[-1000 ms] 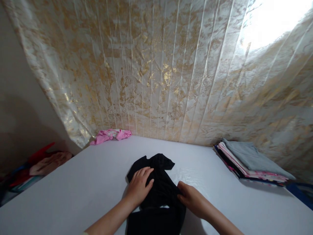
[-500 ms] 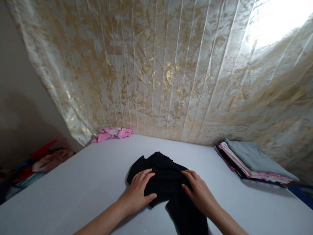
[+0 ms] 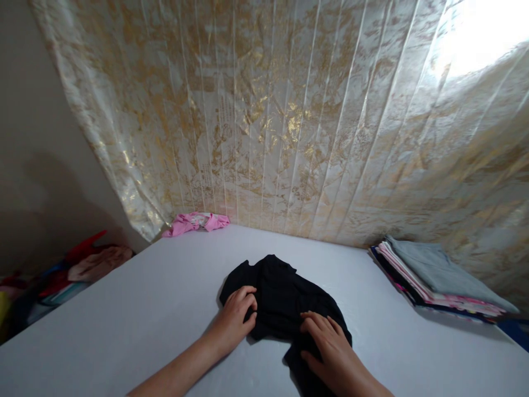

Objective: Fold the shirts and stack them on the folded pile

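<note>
A black garment (image 3: pixel 281 298) lies rumpled on the white table, its lower part running toward the bottom edge of the view. At its left side my left hand (image 3: pixel 235 322) has thumb and fingers curled together, pinching the cloth. My right hand (image 3: pixel 330 347) rests on the garment's lower right part, with thumb and fingers apart and slightly bent. Beneath that hand and wrist some of the black cloth is hidden.
On the right of the white table (image 3: pixel 165 298) sits a stack of folded clothes (image 3: pixel 446 275), grey on top. A pink garment (image 3: pixel 196 221) lies at the back edge. More clothes (image 3: pixel 99 264) are heaped beyond the left edge. Behind hangs a gold-and-silver patterned sheet (image 3: pixel 264 121).
My right hand has moved down and nearer along the garment, whose right side now spreads outward. The left fingers have curled in. The view has shifted slightly.
</note>
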The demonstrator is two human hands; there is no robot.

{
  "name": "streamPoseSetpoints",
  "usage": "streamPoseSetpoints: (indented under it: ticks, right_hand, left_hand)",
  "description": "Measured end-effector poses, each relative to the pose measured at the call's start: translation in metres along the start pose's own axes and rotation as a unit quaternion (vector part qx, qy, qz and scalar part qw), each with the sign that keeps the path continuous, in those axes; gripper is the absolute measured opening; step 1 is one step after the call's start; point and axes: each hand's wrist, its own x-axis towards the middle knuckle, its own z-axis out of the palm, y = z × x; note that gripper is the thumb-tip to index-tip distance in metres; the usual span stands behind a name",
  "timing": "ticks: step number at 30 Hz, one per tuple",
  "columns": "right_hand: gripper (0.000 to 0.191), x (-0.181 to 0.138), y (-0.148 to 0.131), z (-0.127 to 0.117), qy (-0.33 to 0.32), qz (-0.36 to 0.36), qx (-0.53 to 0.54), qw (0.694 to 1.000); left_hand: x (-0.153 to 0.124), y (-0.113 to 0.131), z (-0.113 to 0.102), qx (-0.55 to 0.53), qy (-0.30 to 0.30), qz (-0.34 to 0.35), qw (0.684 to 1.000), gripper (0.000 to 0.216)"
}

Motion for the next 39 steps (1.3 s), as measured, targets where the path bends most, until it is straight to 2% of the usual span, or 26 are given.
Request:
streamPoseSetpoints:
  ticks: [5,9,12,14,16,19,21,24,26,28,32,35,37,39]
  right_hand:
    - [0.022,0.003,0.007,0.004,0.021,-0.016,0.015,1.0]
    - [0.02,0.003,0.007,-0.003,0.034,-0.027,0.023,0.999]
    - [0.023,0.0,-0.003,-0.006,0.05,-0.021,0.012,0.998]
    - [0.032,-0.002,-0.014,-0.003,0.022,-0.04,0.009,0.999]
    - [0.044,-0.004,-0.023,0.003,-0.037,-0.073,0.008,0.997]
    - [0.06,-0.006,-0.025,0.015,-0.085,-0.095,-0.009,0.992]
    - [0.061,-0.007,-0.018,0.022,-0.065,-0.095,-0.023,0.993]
    - [0.052,-0.011,-0.002,0.027,-0.007,-0.075,-0.038,0.996]
    - [0.047,-0.016,0.009,0.025,0.019,-0.055,-0.057,0.997]
    - [0.043,-0.021,0.018,0.018,0.032,-0.044,-0.076,0.996]
    - [0.033,-0.029,0.038,-0.003,0.045,-0.007,-0.086,0.995]
    - [0.024,-0.031,0.051,-0.013,0.053,0.016,-0.06,0.997]
    - [0.021,-0.029,0.054,-0.013,0.096,0.024,-0.038,0.994]
    - [0.031,-0.024,0.05,-0.011,0.163,0.021,-0.028,0.986]
  left_hand:
    - [-0.009,0.009,-0.005,0.02,-0.006,0.006,1.0,0.007]
    - [-0.019,0.019,-0.006,0.058,-0.052,0.067,0.995,0.039]
    - [-0.02,0.024,-0.007,0.087,-0.063,0.077,0.991,0.036]
    - [-0.016,0.026,-0.008,0.114,-0.065,0.063,0.989,0.03]
    - [-0.012,0.026,-0.009,0.134,-0.065,0.042,0.988,0.03]
    - [-0.008,0.024,-0.009,0.124,-0.041,0.016,0.991,0.032]
    - [-0.008,0.02,-0.01,0.094,-0.001,0.0,0.996,0.031]
    - [-0.008,0.013,-0.015,0.042,0.096,-0.027,0.994,0.028]
    - [-0.007,0.007,-0.022,0.016,0.158,-0.047,0.986,0.026]
    - [-0.004,0.002,-0.031,0.001,0.193,-0.064,0.979,0.022]
    - [-0.004,-0.006,-0.046,-0.009,0.204,-0.087,0.975,0.018]
    - [-0.008,-0.008,-0.049,-0.018,0.197,-0.088,0.976,0.019]
    - [-0.011,-0.004,-0.048,-0.023,0.189,-0.079,0.979,0.019]
    - [-0.014,0.004,-0.046,-0.028,0.177,-0.064,0.982,0.019]
